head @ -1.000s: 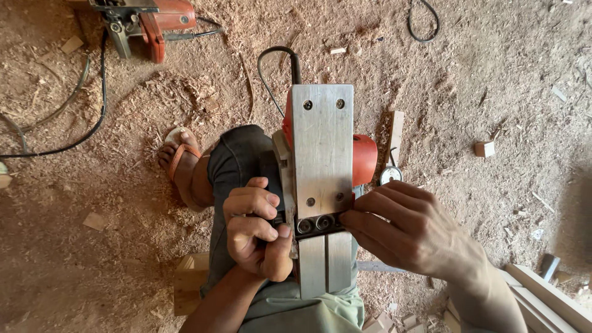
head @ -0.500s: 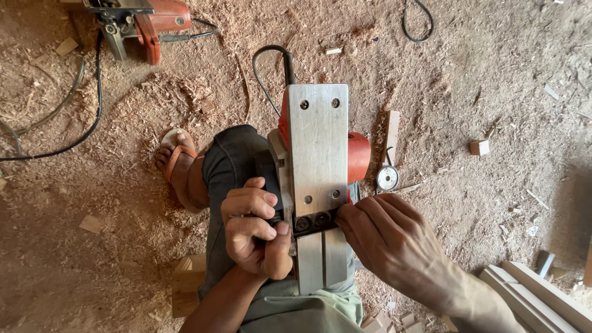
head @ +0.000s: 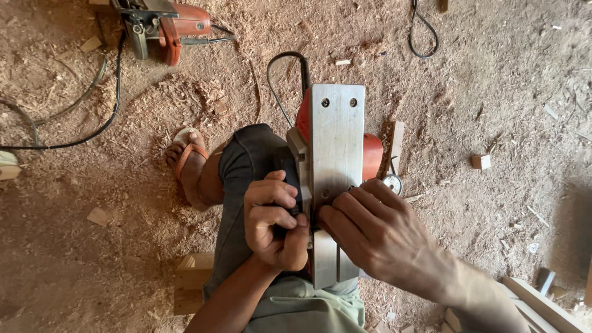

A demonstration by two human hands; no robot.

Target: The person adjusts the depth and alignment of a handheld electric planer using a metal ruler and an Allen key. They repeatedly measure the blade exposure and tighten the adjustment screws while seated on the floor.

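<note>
A red electric planer (head: 333, 154) rests upside down on my lap, its bare metal sole plate facing up. My left hand (head: 274, 222) is clenched against the planer's left side near the blade slot, fingers curled around something dark that I cannot make out. My right hand (head: 376, 237) lies over the sole plate at the blade slot, fingers pressing on the metal and covering the cutter. The planer's black cord (head: 287, 68) loops away over the ground behind it.
Sawdust and wood chips cover the dirt floor. Another red power tool (head: 163, 21) lies at the top left with black cables (head: 74, 139). My sandalled foot (head: 188, 163) is at left. Small wood blocks (head: 481, 161) and planks (head: 542, 305) lie at right.
My right hand has slid left over the blade slot, now hiding the cutter that showed before. My left hand has stayed clenched in place.
</note>
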